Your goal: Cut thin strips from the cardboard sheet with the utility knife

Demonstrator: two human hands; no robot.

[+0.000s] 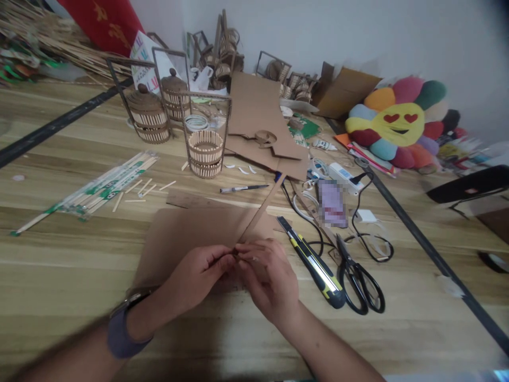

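My left hand [207, 273] and my right hand [272, 276] meet over a flat piece of cardboard [178, 233]. Both are closed on a thin brown cardboard strip [260, 211], pinching its near end between fingers and thumbs. From there the strip slants up and to the right, away from me. My fingers cover the pinched end. To the right of my right hand lie a yellow-and-black utility knife [314, 260] and black-handled scissors [360, 281]. Beyond the cardboard lies a pen [244, 188].
A small open wooden-stick bucket [205, 154] and two lidded ones [147, 114] stand further back. Wrapped chopsticks [107, 185] lie left. A phone [333, 204], power strip [345, 176] and cables are at right. Large cut cardboard [254, 106] and a flower cushion [401, 124] are behind.
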